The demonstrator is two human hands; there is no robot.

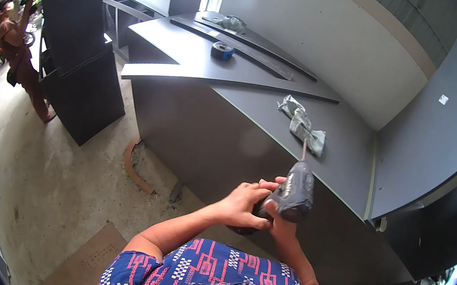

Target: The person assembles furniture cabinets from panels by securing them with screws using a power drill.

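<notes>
A black cordless drill (pixel 295 193) points away from me, its long bit over the grey panel top. My right hand (pixel 281 223) is closed round its grip, partly hidden behind the drill body. From the other side my left hand (pixel 246 203) is closed on the lower part of the drill, by the handle. Just beyond the bit lies a crumpled pale grey-green cloth (pixel 301 126) on the large dark grey cabinet (pixel 240 138).
Farther along the cabinet sit a tape measure (pixel 222 50), long dark strips (pixel 241 46) and another cloth (pixel 232 24). An upright panel (pixel 438 124) rises at right. A black cabinet (pixel 82 48) and a person (pixel 18 51) stand left. A curved brown strip (pixel 135 168) and cardboard (pixel 87 262) lie on the floor.
</notes>
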